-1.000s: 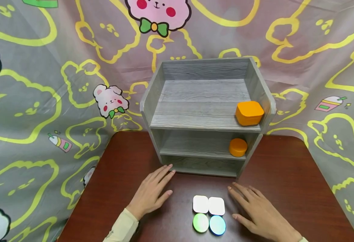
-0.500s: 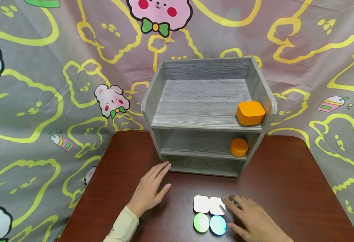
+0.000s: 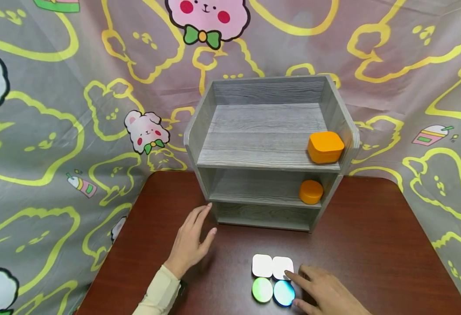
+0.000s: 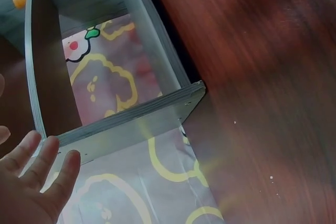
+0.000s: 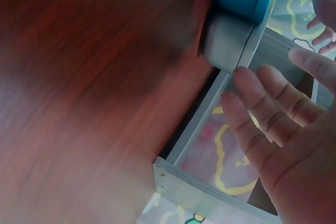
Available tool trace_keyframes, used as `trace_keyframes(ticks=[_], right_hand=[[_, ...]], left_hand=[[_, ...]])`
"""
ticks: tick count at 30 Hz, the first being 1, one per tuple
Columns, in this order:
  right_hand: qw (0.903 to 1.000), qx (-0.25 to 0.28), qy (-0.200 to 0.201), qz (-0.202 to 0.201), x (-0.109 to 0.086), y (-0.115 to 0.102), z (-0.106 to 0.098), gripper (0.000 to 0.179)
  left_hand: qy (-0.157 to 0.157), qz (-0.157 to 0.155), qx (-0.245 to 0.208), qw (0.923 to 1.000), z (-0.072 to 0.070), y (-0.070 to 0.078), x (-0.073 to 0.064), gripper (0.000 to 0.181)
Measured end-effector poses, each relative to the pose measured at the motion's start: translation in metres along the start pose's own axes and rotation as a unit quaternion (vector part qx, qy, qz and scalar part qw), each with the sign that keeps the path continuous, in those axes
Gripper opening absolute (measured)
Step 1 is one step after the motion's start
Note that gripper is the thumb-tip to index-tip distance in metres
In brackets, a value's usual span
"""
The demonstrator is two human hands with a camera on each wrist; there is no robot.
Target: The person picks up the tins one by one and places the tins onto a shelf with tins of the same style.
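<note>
Two white rounded-square boxes, the left one (image 3: pixel 262 265) and the right one (image 3: pixel 282 264), sit side by side on the table. In front of them are a green round box (image 3: pixel 262 290) and a blue round box (image 3: pixel 283 292). My right hand (image 3: pixel 326 291) is just right of this cluster, its index fingertip over the right white box and its thumb tip at the blue box's edge. In the right wrist view, its fingers (image 5: pixel 254 129) are spread and hold nothing. My left hand (image 3: pixel 188 240) hovers, fingers extended, beside the lower left corner of the grey shelf (image 3: pixel 254 151).
An orange rounded-square box (image 3: pixel 325 147) stands at the right end of the shelf's top board. Below it, an orange round box (image 3: pixel 311 192) sits on the middle board. The brown table (image 3: pixel 376 227) meets a cartoon-patterned cloth (image 3: pixel 57 144) behind and at the sides.
My right hand has moved left and toward me, from beside the boxes to the right white and blue ones. My left hand has shifted slightly left and away. The boxes have stayed put.
</note>
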State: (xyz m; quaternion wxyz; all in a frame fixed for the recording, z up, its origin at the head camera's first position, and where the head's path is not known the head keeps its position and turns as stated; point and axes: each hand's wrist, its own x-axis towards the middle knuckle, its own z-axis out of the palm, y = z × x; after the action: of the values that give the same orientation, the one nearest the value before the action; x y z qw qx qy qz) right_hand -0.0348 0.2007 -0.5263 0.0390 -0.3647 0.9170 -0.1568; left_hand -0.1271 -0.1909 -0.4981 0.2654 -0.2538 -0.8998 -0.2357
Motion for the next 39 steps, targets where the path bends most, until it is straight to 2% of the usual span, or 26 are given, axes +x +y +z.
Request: trace_keyframes(ticks=[2, 4, 9, 11, 16, 21, 26, 33, 39], right_hand=[[0.9996, -0.012, 0.02, -0.018, 0.0, 0.0, 0.003, 0.051], [0.9993, -0.014, 0.024, -0.024, -0.001, 0.001, 0.005, 0.049], [0.9989, 0.017, -0.04, 0.018, 0.001, 0.001, 0.005, 0.054], [0.9984, 0.017, -0.048, 0.025, 0.001, 0.001, 0.006, 0.055], [0.9999, -0.012, -0.005, 0.0, 0.0, -0.001, 0.01, 0.051], [0.9998, -0.012, -0.017, 0.005, 0.002, -0.004, 0.013, 0.052], [0.9998, -0.015, -0.01, 0.007, 0.004, -0.005, 0.015, 0.053], [0.9998, -0.015, 0.012, -0.003, 0.006, -0.005, 0.018, 0.05], [0.9999, -0.015, 0.002, 0.003, 0.009, -0.007, 0.019, 0.051]], left_hand=[[0.009, -0.011, -0.007, 0.9999, -0.001, -0.002, 0.003, 0.074], [0.017, -0.02, -0.013, 0.9996, -0.003, -0.004, 0.005, 0.073], [0.039, -0.055, -0.05, 0.9965, -0.004, -0.009, 0.013, 0.072], [0.049, -0.072, -0.066, 0.994, -0.004, -0.01, 0.016, 0.071], [0.072, -0.096, -0.086, 0.989, -0.003, -0.011, 0.028, 0.07], [0.094, -0.105, -0.105, 0.9844, -0.005, -0.013, 0.041, 0.069], [0.104, -0.114, -0.129, 0.9795, -0.007, -0.014, 0.053, 0.067], [0.129, -0.109, -0.206, 0.9639, -0.008, -0.012, 0.064, 0.064], [0.149, -0.11, -0.236, 0.954, -0.008, -0.01, 0.072, 0.059]])
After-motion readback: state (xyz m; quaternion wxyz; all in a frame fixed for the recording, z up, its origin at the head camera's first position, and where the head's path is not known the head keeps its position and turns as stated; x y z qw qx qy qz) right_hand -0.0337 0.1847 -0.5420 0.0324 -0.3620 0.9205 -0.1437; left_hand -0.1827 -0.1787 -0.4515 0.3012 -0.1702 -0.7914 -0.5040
